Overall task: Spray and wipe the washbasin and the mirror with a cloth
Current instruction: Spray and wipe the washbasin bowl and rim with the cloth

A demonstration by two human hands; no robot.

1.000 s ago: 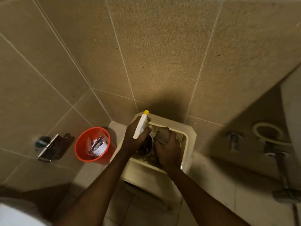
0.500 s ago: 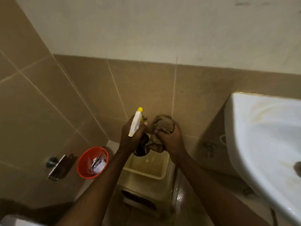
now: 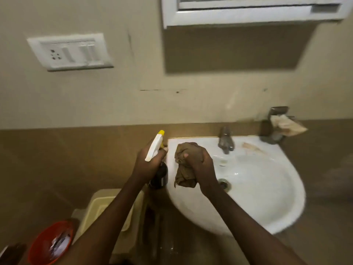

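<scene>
- Your left hand (image 3: 150,165) is curled round the neck of the dark spray bottle with the white trigger head and yellow nozzle (image 3: 155,150); the head sticks up above your knuckles with the nozzle aimed at the wall, and the dark body hangs below your palm, just off the left rim of the basin.
- Your right hand (image 3: 198,163) is clenched on the crumpled brown cloth (image 3: 186,165); a wad bulges above your fingers and a loose tail hangs below your fist, over the left part of the white ceramic washbasin (image 3: 267,188).
- The two hands are close beside each other, not touching.
- The metal tap (image 3: 226,140) stands behind the basin, to the right of the cloth.
- Only the lower white frame of the mirror cabinet (image 3: 248,14) shows, at the top.
- Half a second ago both hands held the same things above the cream plastic stool (image 3: 99,207) by the tiled wall, with the basin off to the right; now they are up at the basin and the stool lies below your left forearm.
</scene>
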